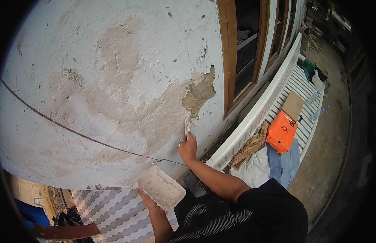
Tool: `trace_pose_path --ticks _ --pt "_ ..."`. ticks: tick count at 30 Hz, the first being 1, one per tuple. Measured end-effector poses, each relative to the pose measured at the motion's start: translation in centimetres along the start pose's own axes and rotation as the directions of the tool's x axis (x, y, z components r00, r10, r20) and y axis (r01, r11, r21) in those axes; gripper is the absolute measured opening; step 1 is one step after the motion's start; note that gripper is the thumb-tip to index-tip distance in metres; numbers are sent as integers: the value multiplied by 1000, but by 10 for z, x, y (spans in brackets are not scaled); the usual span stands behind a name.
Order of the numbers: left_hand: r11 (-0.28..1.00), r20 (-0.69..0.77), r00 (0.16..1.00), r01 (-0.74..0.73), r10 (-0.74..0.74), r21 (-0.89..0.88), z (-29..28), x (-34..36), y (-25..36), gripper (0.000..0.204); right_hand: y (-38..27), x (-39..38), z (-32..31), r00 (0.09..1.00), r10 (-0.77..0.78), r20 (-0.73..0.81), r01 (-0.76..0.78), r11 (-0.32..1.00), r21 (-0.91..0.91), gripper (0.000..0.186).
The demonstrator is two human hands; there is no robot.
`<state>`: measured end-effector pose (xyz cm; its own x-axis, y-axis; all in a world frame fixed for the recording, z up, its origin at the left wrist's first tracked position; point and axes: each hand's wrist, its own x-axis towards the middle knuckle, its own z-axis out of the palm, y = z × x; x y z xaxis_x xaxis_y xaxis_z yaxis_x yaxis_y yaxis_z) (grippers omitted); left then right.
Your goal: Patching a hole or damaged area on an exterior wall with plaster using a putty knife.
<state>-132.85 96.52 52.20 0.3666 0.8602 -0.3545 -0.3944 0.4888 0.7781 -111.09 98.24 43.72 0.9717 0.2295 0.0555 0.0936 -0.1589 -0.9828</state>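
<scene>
The tub [175,200] in the left hand [148,200] holds pale paste [160,186]; the right hand [188,147] grips a tool [186,128].

R hand [188,146] raised fwd, fingers [191,137] curled in a grip; R forearm [212,173] slants up & L. L hand [148,201] lower, gripping too, partly hidden; L forearm [161,224] near-upright, slight L tilt.

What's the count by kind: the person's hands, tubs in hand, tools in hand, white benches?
Hands: 2 (left hand, right hand)
Tubs: 1 (pale tub)
Tools: 1 (hand tool)
Benches: 1 (white bench)
Total: 5
</scene>
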Motion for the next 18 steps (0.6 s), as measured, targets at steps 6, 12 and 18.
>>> trace_pose_path --ticks 6,12,18 --pt "999 58 997 42 -42 9 13 2 -4 63 -6 2 -11 999 -21 39 21 1000 17 19" --pt "993 127 985 114 -117 35 24 8 -13 64 -4 2 -15 993 -108 45 107 994 34 12" --pt "990 155 978 137 -140 31 25 16 -16 65 -6 3 -19 993 -36 109 33 999 27 20"
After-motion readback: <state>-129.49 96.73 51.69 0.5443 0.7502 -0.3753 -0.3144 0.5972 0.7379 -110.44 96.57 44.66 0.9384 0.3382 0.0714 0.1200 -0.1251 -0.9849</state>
